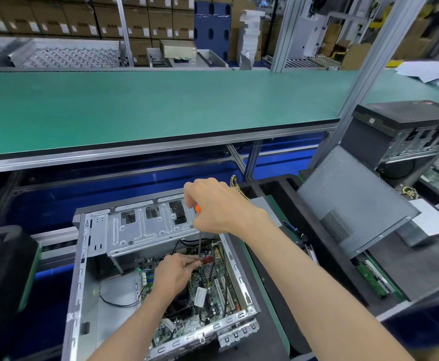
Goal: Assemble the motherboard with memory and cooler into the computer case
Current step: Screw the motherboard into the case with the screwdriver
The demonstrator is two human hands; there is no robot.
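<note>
Head view: the open grey sheet-metal computer case [88,256] lies on its side on the dark surface [273,332], near its front edge. The green motherboard [208,290] already sits inside the case, toward its right wall, with the black cooler fan [180,303] mounted on it; memory slots show at the board's left edge, though whether they are filled I cannot tell.

The right hand [218,207] has its fingers clenched around the orange-handled screwdriver [199,241], shaft pointing down at the board's far edge. The left hand [172,273] pinches at the tip, probably steadying a screw.

Judging by this, placement is done; fastening the board is underway, and the grey side panel [353,204] leaning to the right is still off.
</note>
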